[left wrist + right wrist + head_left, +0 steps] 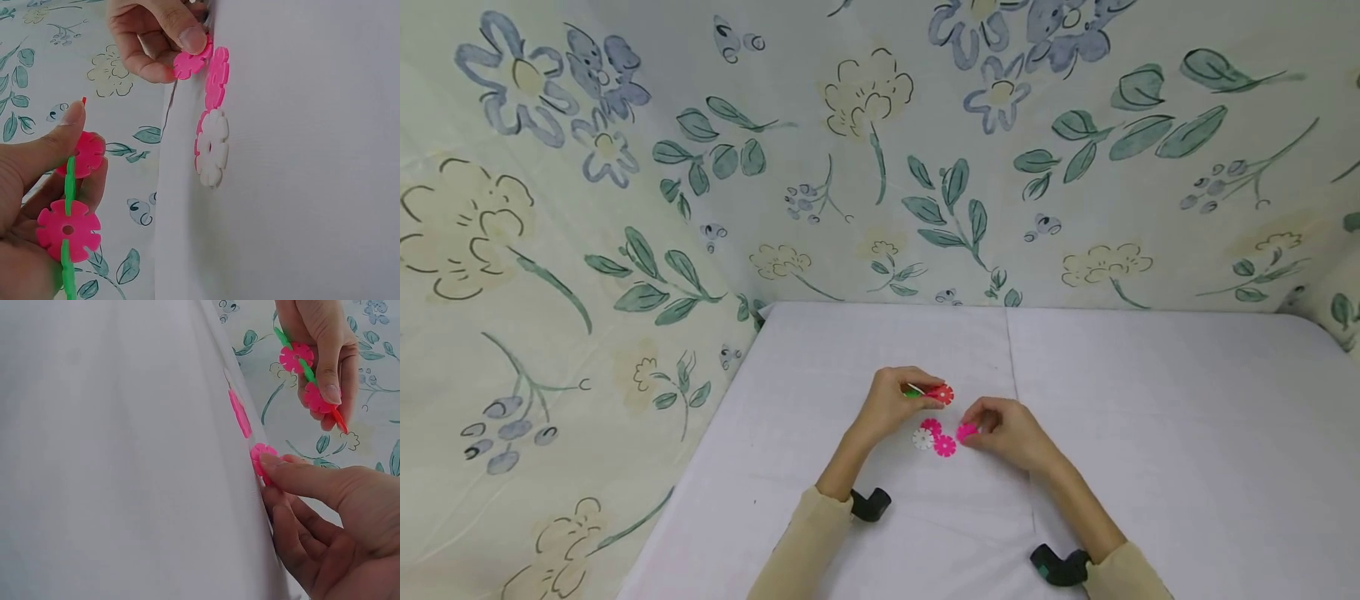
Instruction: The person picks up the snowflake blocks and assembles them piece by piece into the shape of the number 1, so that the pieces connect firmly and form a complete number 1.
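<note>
1. Beige sleeves [805, 542] come in at the lower edge, black devices [872, 505] at the wrists.
2. Left hand [891, 404]: thumb and fingers clamped on a chain [68, 215] of pink and green flower-shaped pieces, a red piece [946, 394] at its end.
3. Right hand [1011, 433]: thumb and fingertips pinching a single pink piece [966, 432].
4. Just beside that, on the white-covered bench [1150, 417], a white piece [921, 439] and two pink pieces [945, 447] lie close together.
5. Floral cloth [820, 200] hangs behind the bench.
</note>
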Motion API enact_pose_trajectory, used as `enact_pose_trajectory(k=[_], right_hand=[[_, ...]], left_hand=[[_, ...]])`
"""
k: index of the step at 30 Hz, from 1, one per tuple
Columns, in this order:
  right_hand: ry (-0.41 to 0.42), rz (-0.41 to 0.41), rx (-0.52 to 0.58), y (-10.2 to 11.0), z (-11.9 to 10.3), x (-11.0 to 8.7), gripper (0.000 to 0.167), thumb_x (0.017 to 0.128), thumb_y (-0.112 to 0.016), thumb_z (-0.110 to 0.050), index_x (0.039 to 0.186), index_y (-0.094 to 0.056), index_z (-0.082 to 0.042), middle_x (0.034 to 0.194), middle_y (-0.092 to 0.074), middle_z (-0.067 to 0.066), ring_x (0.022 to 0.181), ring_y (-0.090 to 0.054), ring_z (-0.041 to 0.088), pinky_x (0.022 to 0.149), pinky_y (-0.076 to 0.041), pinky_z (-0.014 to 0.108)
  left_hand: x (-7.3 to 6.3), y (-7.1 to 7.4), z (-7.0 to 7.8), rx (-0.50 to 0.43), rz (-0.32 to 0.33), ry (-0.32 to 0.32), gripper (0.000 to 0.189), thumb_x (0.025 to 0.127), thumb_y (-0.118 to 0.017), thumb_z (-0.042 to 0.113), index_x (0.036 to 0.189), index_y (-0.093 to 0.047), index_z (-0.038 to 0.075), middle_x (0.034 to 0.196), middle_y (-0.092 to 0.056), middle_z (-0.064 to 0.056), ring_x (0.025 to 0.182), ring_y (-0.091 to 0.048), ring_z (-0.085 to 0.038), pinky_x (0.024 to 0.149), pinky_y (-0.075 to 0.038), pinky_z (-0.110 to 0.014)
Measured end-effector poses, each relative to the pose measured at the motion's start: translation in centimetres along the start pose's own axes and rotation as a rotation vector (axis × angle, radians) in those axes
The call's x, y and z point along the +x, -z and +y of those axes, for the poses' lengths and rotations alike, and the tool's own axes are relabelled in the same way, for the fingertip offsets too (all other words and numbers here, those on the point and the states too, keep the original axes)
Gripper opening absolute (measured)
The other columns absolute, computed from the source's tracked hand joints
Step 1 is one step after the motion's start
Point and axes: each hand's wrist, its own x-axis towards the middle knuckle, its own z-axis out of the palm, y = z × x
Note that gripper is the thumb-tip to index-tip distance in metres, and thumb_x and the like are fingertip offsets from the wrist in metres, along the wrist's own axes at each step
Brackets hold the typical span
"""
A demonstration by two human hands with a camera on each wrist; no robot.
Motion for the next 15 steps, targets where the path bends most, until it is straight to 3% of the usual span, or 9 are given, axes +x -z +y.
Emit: enact_pose_trajectory(k=[4,8,11,15], right_hand=[[0.002,0.011,0.032,0.4,-0.1,0.0,0.016,0.086,-0.085,-0.012,0.101,-0.079,-0.013,0.084,-0.073,0.002,0.074,-0.065,0.014,0.067,-0.055,0.02],[-0.005,0.034,0.156,0.8,0.0,0.0,0.018,0.091,-0.08,-0.01,0.108,-0.079,-0.007,0.095,-0.079,0.01,0.079,-0.074,0.017,0.074,-0.059,0.018],[0.011,0.096,0.235,1.1,-0.1,-0.1,0.02,0.093,-0.077,-0.01,0.113,-0.077,-0.006,0.102,-0.079,0.014,0.083,-0.077,0.018,0.077,-0.06,0.019],[0.068,0.217,0.216,1.4,-0.3,-0.2,0.021,0.093,-0.079,-0.014,0.113,-0.078,-0.009,0.105,-0.079,0.011,0.089,-0.075,0.008,0.079,-0.059,0.018]], left_hand=[[0.0,0.2,0.1,-0.009,-0.011,0.0,0.03,0.081,-0.089,0.015,0.11,-0.082,0.013,0.103,-0.08,0.001,0.096,-0.07,-0.009,0.081,-0.058,-0.024],[0.0,0.3,0.0,-0.024,-0.024,-0.002,0.031,0.081,-0.089,0.015,0.11,-0.082,0.012,0.104,-0.08,0.0,0.095,-0.07,-0.008,0.081,-0.059,-0.025],[0.0,0.3,0.0,-0.023,-0.035,0.0,0.031,0.08,-0.09,0.015,0.11,-0.082,0.012,0.104,-0.08,0.0,0.095,-0.069,-0.009,0.081,-0.058,-0.024],[0.0,0.3,0.0,-0.027,-0.06,0.005,0.031,0.081,-0.089,0.016,0.11,-0.082,0.01,0.103,-0.08,-0.001,0.094,-0.068,-0.009,0.081,-0.058,-0.025]])
